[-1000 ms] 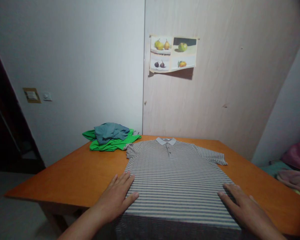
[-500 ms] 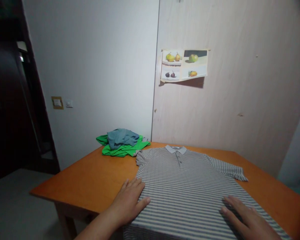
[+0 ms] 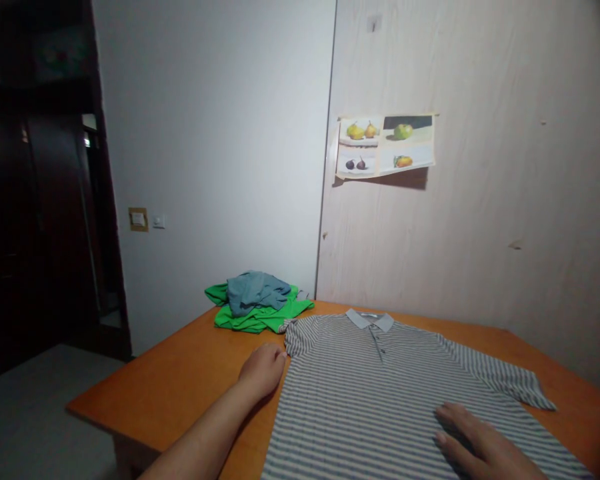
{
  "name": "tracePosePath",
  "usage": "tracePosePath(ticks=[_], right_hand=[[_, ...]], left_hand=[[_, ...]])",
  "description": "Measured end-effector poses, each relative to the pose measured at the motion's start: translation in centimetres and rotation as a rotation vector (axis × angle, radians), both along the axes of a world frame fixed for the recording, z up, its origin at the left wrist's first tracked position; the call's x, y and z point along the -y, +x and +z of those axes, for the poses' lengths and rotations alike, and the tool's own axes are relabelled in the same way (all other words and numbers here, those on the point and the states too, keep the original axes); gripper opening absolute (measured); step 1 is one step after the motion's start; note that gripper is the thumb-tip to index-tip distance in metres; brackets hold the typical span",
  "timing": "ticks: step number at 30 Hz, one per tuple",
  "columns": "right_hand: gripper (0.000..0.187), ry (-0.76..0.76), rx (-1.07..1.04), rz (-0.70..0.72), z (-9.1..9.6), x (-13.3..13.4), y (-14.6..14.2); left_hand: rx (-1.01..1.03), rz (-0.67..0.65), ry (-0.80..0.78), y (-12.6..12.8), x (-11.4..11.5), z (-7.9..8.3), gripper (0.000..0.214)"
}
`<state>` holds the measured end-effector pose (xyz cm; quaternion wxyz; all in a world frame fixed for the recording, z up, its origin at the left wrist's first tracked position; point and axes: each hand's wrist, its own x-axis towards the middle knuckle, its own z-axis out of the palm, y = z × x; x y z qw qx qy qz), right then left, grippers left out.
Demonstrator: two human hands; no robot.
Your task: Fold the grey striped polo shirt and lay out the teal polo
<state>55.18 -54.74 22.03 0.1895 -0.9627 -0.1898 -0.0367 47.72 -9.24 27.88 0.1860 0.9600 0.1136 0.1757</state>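
A grey-and-white striped polo shirt (image 3: 380,400) with a plain grey collar lies spread front-up on the table, its collar toward the wall. My left hand (image 3: 263,369) is closed at the shirt's left edge, just below the left sleeve (image 3: 303,335), with its fingertips curled against the fabric. Flat on the right side of the shirt's body rests my right hand (image 3: 480,443), its fingers stretched out and thumb apart. The right sleeve (image 3: 515,377) reaches out over the table. The shirt's lower hem is out of view.
An orange-brown wooden table (image 3: 175,380) carries the shirt. Toward its back left corner sits a crumpled heap with a bright green garment (image 3: 245,321) under a grey-blue garment (image 3: 257,291). Behind stands a wall with a fruit picture sheet (image 3: 385,147).
My left hand has moved forward along the shirt's left edge toward the sleeve, and its fingers have closed. My right hand stays on the shirt. The camera view has shifted slightly.
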Motion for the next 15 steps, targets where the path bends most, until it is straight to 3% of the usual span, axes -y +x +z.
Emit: tracePosePath(ticks=[3,6,11,15], right_hand=[[0.069,-0.008,-0.05,0.06,1.6,-3.7,-0.3],[0.067,-0.03,-0.053,0.115,1.9,-6.5,0.5],[0.064,-0.049,-0.006,0.164,2.1,-9.6,2.3],[0.06,-0.061,-0.003,0.223,3.1,-11.9,3.4]], left_hand=[[-0.02,0.079,-0.027,2.8,-1.0,0.0,0.027],[-0.043,0.139,-0.061,5.1,-1.5,-0.4,0.027],[-0.029,0.233,-0.089,8.1,-2.0,-1.1,0.023],[0.004,0.279,-0.084,9.4,-2.3,-1.3,0.037]])
